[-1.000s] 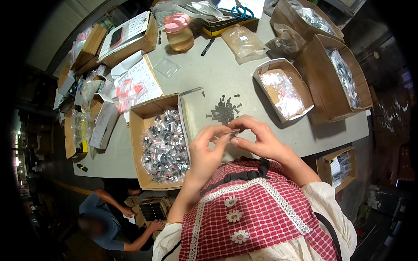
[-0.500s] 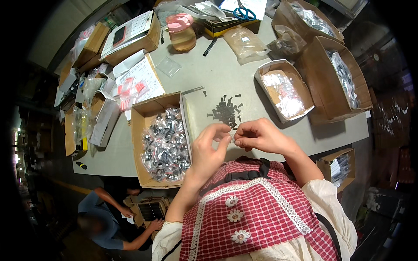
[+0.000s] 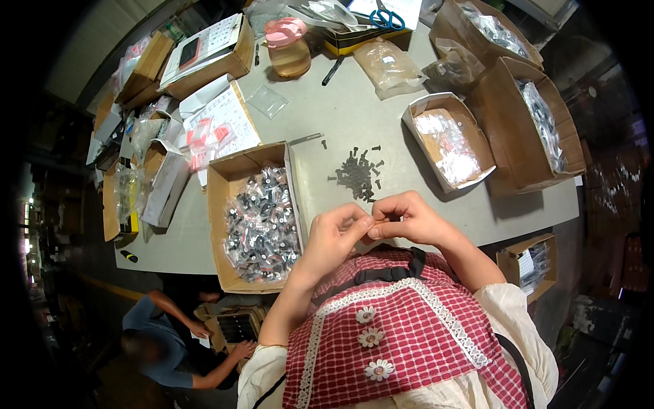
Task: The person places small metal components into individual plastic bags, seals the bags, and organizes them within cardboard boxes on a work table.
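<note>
Toward the lower left of the frame, a co-worker (image 3: 160, 344) in blue has both forearms stretched rightward. Left of centre, a box (image 3: 235, 165) holds a heap of bagged parts (image 3: 262, 228). Near top centre stands a pink-lidded bottle (image 3: 289, 56). At centre, the person's left hand (image 3: 332, 237) is drawn narrow, fingertips together. Just above those tips, dark screws (image 3: 355, 175) lie piled on the table (image 3: 317, 109). The right hand (image 3: 414, 219) is narrow too, its tips meeting the left's; whether either pinches anything cannot be told. Right of centre, a smaller box (image 3: 475, 140) holds clear bags (image 3: 441, 144).
</note>
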Available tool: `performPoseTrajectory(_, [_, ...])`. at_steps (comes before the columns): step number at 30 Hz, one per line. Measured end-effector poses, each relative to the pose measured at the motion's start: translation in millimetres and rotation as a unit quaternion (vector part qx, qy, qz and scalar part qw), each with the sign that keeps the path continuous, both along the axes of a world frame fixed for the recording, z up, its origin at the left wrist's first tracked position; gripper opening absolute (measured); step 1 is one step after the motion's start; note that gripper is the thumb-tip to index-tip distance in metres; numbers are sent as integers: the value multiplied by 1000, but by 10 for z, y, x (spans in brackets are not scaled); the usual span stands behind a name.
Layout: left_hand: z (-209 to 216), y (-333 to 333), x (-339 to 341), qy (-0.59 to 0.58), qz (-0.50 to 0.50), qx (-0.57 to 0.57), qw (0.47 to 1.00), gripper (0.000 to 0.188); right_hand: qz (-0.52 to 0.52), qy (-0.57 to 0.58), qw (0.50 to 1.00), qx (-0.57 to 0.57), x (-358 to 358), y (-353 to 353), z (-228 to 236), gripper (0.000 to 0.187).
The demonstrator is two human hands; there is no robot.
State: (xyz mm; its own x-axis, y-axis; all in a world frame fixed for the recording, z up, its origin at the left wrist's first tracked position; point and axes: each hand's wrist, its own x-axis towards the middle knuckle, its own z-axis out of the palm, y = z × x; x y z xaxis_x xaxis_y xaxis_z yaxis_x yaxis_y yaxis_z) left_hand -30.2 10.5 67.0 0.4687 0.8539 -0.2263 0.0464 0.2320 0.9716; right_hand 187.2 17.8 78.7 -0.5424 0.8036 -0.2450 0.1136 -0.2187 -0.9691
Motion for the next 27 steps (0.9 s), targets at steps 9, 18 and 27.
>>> performPoseTrajectory(9, [43, -26, 50, -4, 18, -7, 1000, 8, -13, 52, 994, -99, 26, 5, -32, 13])
performPoseTrajectory(18, [-45, -37, 29, -25, 33, -7, 999, 7, -9, 50, 996, -73, -1, -21, -31, 13])
performPoseTrajectory(27, [-47, -46, -52, -38, 9, -108, 993, 12, -30, 29, 998, -51, -8, -71, -29, 16])
